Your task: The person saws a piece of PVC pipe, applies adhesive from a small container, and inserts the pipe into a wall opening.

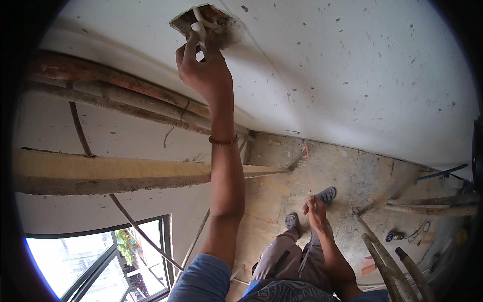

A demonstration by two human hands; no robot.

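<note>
My left hand (204, 65) reaches up to a rough-edged hole (221, 22) broken in the white wall. Its fingers are closed round the end of a white plastic pipe (199, 29) that comes out of the hole. A second white pipe (209, 21) curves inside the opening. Low in front of my body, my right hand (316, 211) is closed in a pinch, well apart from the wall. A thin pale strand (305, 259) hangs below that hand along my trousers; what exactly it is, I cannot make out.
Wooden poles (126, 105) and a squared timber beam (110, 173) cross the left side. A window (100, 256) stands lower left. More poles (387, 261) rise at the right. Far below, the dusty floor (282, 194) holds a coiled cord (418, 232) and a brick-coloured piece (369, 265).
</note>
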